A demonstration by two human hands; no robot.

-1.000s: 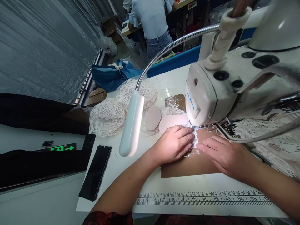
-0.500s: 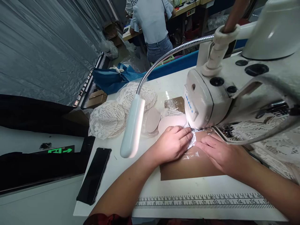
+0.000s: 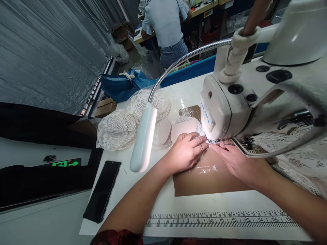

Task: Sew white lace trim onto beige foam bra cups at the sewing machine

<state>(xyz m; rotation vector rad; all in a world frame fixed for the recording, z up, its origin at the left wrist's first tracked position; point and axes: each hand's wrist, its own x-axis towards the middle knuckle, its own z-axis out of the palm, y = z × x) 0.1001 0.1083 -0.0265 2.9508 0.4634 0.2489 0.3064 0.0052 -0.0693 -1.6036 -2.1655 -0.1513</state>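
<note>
At the needle of a white sewing machine (image 3: 217,105), a white lace piece (image 3: 200,129) lies under the presser area, with pale pink oval pads (image 3: 184,128) behind it. My left hand (image 3: 189,152) is closed over the lace's near edge, fingers together and tips close to the needle. From the other side, my right hand (image 3: 238,165) pinches the edge of the lace just in front of the presser foot. Most of the lace between the fingers is hidden. Both hands rest over a brown sheet (image 3: 212,183) taped to the white table (image 3: 127,190).
A gooseneck lamp (image 3: 144,139) arches over the left side. Stacked lace pieces (image 3: 117,129) sit behind it, and more lace (image 3: 293,153) lies right of the machine. A black phone (image 3: 102,192) and a printed ruler (image 3: 222,219) are nearer. Another person (image 3: 166,27) sits beyond.
The lace piece has shifted away from me, toward and past the needle, and the pads have moved with it. My right hand has moved forward and left, its fingertips now close to the left ones.
</note>
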